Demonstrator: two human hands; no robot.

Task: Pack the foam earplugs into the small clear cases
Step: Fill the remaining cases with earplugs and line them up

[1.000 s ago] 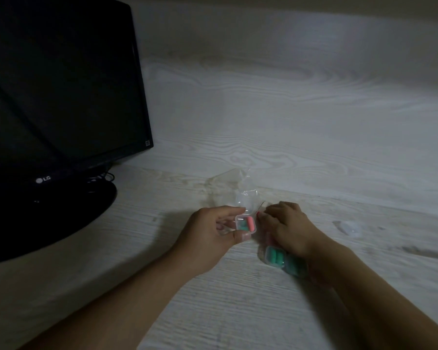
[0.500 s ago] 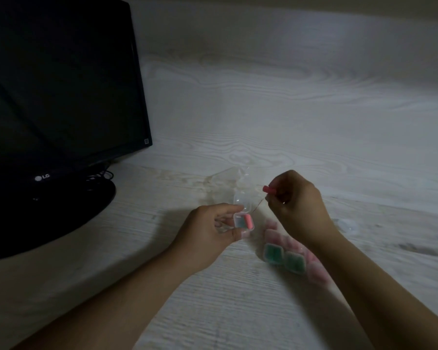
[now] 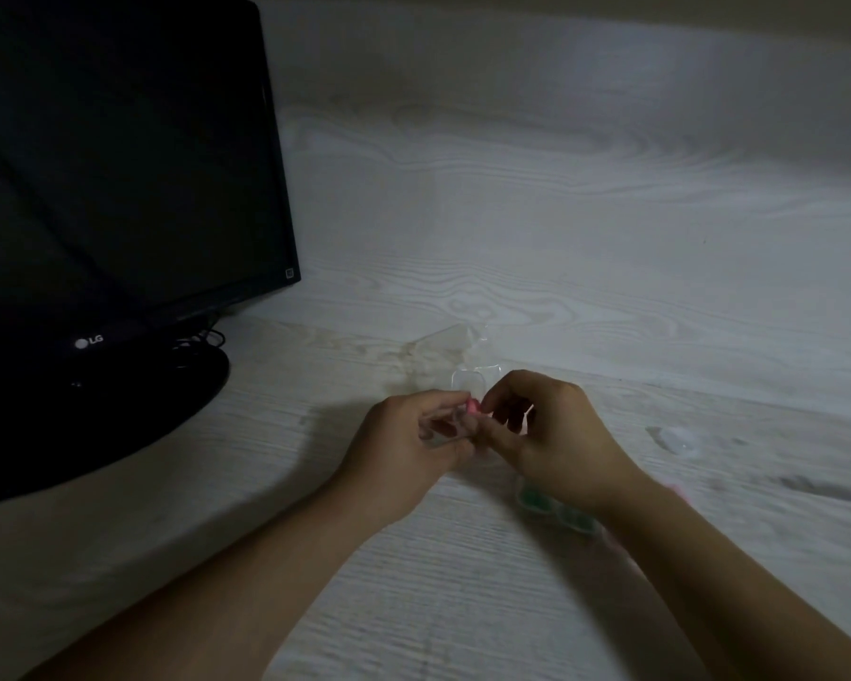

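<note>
The left hand [image 3: 404,437] grips a clear case [image 3: 445,427]; right hand [image 3: 553,432] fingers pinch a pink earplug [image 3: 473,406] at it. 2 cases with green earplugs [image 3: 556,508] lie on the worktop [image 3: 561,238].

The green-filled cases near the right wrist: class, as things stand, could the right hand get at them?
Probably not at once. The right hand is busy at a pink earplug by the clear case in the left hand; the green-filled cases lie partly under its wrist. Freed and drawn back, likely yes.

Pale wood-grain table [image 3: 585,228] w/ monitor [image 3: 119,189], filled cases [image 3: 556,508] (green inside).
</note>
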